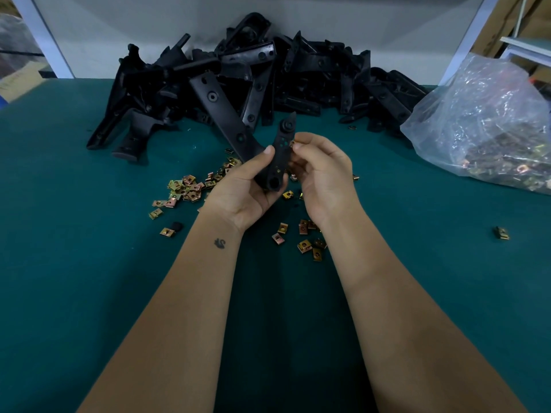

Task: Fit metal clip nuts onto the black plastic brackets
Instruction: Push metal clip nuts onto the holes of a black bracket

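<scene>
Head view, left hand: the left hand (243, 186) gripped a black plastic bracket (226, 123) above the green table (74, 263), fingers curled round its bend and the thumb pressed on top.
Head view, bracket: it was V-shaped, one long arm reaching up and left toward the pile, a shorter arm with small holes rising just beside the right hand.
Head view, right hand: the right hand (317, 171) pinched a small metal clip nut (292, 143) between thumb and fingertips, held against the edge of the bracket's shorter arm; whether the nut was seated could not be told.
Head view, loose clip nuts: brass-coloured clip nuts (186, 189) lay scattered on the table under and around both hands, with one stray piece (501, 233) well apart to the right.
Head view, bracket pile: a heap of black brackets (268, 73) sat at the table's far edge against a pale wall.
Head view, bag: a clear plastic bag (483, 120) holding more clip nuts slumped at the far right, beside the pile.
</scene>
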The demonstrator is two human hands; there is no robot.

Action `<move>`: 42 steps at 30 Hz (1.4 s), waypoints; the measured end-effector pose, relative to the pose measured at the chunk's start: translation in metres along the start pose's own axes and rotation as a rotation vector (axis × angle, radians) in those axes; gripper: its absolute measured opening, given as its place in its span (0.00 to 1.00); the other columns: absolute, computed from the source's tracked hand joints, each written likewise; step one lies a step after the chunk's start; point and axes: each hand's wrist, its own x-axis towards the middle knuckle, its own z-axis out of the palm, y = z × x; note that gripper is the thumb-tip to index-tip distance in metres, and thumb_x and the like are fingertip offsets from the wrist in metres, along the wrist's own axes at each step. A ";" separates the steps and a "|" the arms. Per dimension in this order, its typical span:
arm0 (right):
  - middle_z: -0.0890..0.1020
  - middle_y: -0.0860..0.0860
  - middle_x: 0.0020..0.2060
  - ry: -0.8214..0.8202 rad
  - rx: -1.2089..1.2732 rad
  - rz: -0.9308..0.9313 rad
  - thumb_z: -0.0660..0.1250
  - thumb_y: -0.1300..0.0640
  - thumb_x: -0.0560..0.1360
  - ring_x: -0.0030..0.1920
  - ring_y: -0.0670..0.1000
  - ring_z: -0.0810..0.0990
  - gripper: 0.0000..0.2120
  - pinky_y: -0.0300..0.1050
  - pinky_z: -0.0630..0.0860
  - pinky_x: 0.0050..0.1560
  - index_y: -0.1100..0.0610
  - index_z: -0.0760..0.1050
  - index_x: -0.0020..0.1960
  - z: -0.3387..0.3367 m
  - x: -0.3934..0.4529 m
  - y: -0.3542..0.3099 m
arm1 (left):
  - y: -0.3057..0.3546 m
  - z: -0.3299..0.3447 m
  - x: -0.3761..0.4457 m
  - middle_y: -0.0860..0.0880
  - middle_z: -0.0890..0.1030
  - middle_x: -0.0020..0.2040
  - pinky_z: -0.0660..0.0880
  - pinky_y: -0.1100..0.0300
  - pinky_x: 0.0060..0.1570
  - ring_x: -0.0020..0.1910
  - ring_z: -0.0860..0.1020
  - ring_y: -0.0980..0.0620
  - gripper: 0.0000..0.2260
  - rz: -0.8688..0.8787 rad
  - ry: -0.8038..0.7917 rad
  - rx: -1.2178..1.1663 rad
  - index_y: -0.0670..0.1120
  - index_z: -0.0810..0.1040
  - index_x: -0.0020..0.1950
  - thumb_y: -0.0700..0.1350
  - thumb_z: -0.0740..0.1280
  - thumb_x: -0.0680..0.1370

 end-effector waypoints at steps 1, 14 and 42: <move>0.83 0.54 0.37 -0.002 0.001 -0.003 0.64 0.72 0.75 0.37 0.49 0.80 0.10 0.40 0.78 0.42 0.60 0.79 0.42 0.001 0.000 0.000 | 0.000 0.000 0.000 0.47 0.85 0.41 0.80 0.61 0.39 0.38 0.83 0.54 0.03 0.004 -0.003 0.008 0.42 0.80 0.48 0.40 0.67 0.79; 0.81 0.52 0.35 0.024 0.033 0.021 0.65 0.72 0.75 0.35 0.48 0.79 0.09 0.41 0.77 0.42 0.61 0.78 0.42 -0.001 0.002 0.002 | 0.000 -0.001 0.002 0.46 0.85 0.41 0.80 0.61 0.38 0.38 0.84 0.53 0.05 0.017 -0.006 -0.016 0.41 0.79 0.50 0.40 0.69 0.76; 0.79 0.55 0.40 -0.004 0.096 0.056 0.68 0.70 0.74 0.41 0.50 0.80 0.10 0.43 0.78 0.50 0.58 0.76 0.52 -0.003 -0.002 0.000 | 0.003 -0.001 -0.001 0.47 0.86 0.43 0.81 0.59 0.38 0.41 0.85 0.53 0.02 0.061 -0.024 0.133 0.43 0.78 0.49 0.39 0.69 0.77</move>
